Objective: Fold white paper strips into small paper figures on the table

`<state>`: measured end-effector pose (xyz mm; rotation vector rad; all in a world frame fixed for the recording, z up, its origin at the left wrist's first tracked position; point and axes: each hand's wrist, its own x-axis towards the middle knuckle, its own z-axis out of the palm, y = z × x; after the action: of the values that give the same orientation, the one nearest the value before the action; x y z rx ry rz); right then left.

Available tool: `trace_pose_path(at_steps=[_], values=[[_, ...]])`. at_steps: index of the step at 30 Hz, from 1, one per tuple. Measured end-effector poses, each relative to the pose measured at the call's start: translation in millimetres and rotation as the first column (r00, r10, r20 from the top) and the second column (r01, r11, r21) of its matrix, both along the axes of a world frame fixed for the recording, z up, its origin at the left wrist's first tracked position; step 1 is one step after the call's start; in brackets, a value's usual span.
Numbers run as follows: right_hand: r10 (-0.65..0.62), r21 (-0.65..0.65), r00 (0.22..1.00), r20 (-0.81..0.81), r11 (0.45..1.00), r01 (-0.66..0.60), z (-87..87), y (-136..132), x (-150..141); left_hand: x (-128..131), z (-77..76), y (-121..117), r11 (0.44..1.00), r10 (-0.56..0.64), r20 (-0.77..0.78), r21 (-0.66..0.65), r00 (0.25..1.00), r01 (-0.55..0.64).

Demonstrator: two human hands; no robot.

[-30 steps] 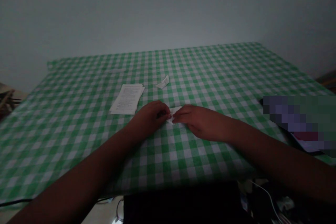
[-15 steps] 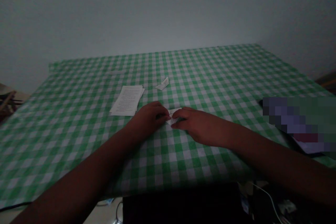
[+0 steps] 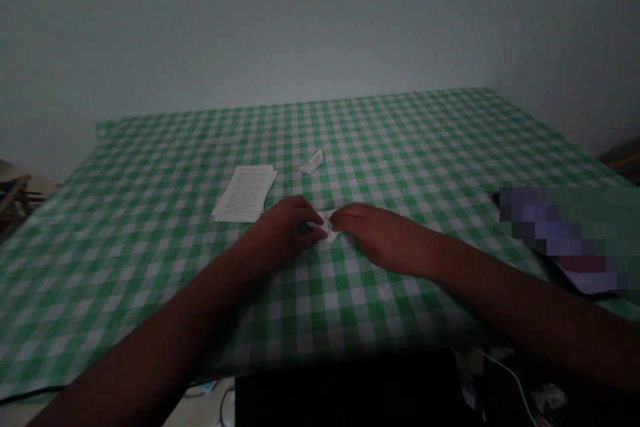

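In the middle of the green-and-white gingham tablecloth (image 3: 350,147), my left hand (image 3: 283,227) and my right hand (image 3: 385,240) meet at their fingertips. Pinched between them is a small folded piece of white paper (image 3: 327,224), mostly hidden by my fingers. Beyond my left hand lies a stack of printed white sheets (image 3: 245,193), not touching it. A second small folded paper scrap (image 3: 312,162) rests farther off, beyond both hands.
A pixelated, blurred flat object (image 3: 565,240) lies on the tablecloth at the right. The table's far side meets a pale wall (image 3: 320,27). Below the near edge are a dark object (image 3: 350,393) and a white cable (image 3: 507,370).
My fingertips have drawn closer around the small paper, and less of it shows. The view has tilted slightly, so the table sits a little lower in the picture.
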<state>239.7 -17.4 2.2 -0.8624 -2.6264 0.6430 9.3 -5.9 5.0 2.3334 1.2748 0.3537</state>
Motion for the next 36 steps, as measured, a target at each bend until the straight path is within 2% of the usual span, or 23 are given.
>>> trace_pose_path(at_steps=[4,11,18,26,30,36], values=[[-0.004,0.050,1.000,-0.003,0.999,0.004,1.8,-2,-2,0,-1.9,-1,1.000,0.014,-0.010,0.010,1.000,-0.014],[0.057,0.074,0.998,0.039,0.995,-0.060,4.2,-1,0,0,-4.0,-3,0.999,0.027,0.011,0.025,1.000,-0.027],[0.085,0.131,0.994,0.068,0.987,-0.094,-0.1,1,3,1,-3.2,-3,0.999,0.051,0.024,-0.003,0.998,-0.051],[0.101,0.238,0.967,0.234,0.958,-0.158,4.0,-8,-1,4,-1.2,-2,0.998,0.065,0.029,-0.012,0.997,-0.065],[0.123,0.172,0.962,0.244,0.971,-0.168,9.8,-7,1,5,0.4,-2,0.996,0.081,0.009,-0.035,0.997,-0.081],[0.075,0.028,0.988,0.137,0.996,-0.080,10.6,2,5,3,0.8,-3,0.997,0.076,0.021,-0.008,0.997,-0.075]])
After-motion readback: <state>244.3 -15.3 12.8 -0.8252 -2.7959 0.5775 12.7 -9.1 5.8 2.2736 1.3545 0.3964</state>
